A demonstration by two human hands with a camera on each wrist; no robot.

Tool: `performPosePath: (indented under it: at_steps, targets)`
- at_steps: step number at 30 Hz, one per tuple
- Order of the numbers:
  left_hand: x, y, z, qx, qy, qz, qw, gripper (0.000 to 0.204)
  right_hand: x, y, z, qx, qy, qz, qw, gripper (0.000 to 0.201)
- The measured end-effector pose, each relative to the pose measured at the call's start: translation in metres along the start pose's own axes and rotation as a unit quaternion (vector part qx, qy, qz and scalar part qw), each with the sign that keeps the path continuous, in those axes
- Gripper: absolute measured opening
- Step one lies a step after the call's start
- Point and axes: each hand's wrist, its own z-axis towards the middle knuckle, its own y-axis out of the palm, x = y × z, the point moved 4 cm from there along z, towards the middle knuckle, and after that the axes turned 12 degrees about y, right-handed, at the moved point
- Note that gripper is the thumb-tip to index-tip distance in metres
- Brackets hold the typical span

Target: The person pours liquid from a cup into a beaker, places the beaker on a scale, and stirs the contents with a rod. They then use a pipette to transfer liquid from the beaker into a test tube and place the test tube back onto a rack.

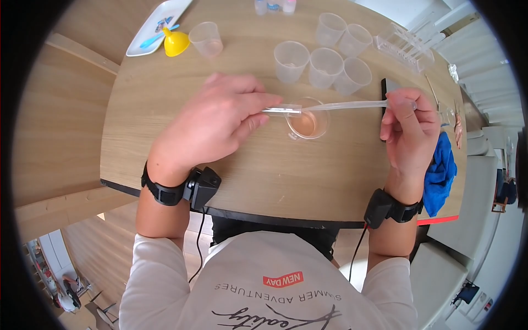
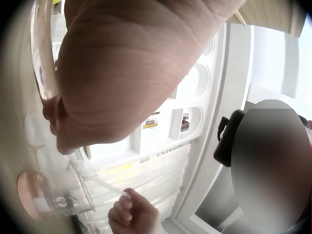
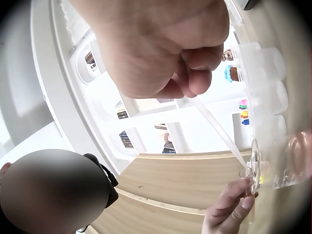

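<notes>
In the head view, the left hand [image 1: 212, 121] pinches a clear glass tube [image 1: 283, 109], its open end pointing right above a glass beaker [image 1: 308, 125] with pinkish-orange liquid. The right hand [image 1: 411, 124] grips the bulb end of a translucent plastic dropper [image 1: 352, 104], whose tip lies at the tube's mouth. Seen from the right wrist, the dropper [image 3: 217, 129] slants down from the right hand [image 3: 165, 53] to the tube mouth, held by the left hand [image 3: 231, 207]. Whether liquid is inside the tube, I cannot tell.
Several plastic cups [image 1: 325, 67] stand behind the beaker. At the back left are another cup [image 1: 207, 39], a yellow funnel [image 1: 176, 43] and a white tray [image 1: 137, 45]. A clear rack [image 1: 404, 47] stands back right; a blue cloth [image 1: 441, 176] lies at the right edge.
</notes>
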Motion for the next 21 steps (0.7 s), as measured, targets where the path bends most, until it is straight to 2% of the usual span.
performPosePath:
  at_steps: [4, 7, 9, 10, 13, 16, 21]
  targets:
    - [0.000, 0.001, 0.000, -0.001, 0.004, 0.005, 1.000, 0.029, -0.004, 0.004, -0.004, -0.002, -0.007, -0.024, 1.000, 0.009]
    - [-0.001, 0.000, 0.000, 0.006, 0.006, 0.010, 1.000, 0.029, -0.009, -0.002, -0.006, 0.028, -0.022, 0.014, 0.999, 0.008]
    - [0.000, -0.001, -0.001, 0.010, 0.007, 0.014, 1.000, 0.028, -0.016, -0.010, -0.006, 0.049, -0.077, 0.003, 0.996, 0.007]
    - [0.001, -0.001, -0.001, 0.012, 0.006, 0.014, 1.000, 0.028, -0.016, -0.008, -0.007, 0.046, -0.078, 0.002, 0.996, 0.007]
    - [0.000, -0.001, -0.001, 0.007, -0.004, 0.015, 1.000, 0.028, -0.011, 0.005, -0.016, 0.022, -0.078, -0.058, 0.995, 0.003]
    - [0.000, -0.001, -0.001, 0.010, 0.004, 0.018, 1.000, 0.028, -0.006, 0.028, -0.023, -0.057, -0.099, -0.173, 0.978, 0.006]
    - [0.000, 0.000, 0.000, 0.006, 0.005, 0.007, 1.000, 0.028, 0.002, 0.034, -0.022, -0.069, -0.093, -0.266, 0.957, 0.003]
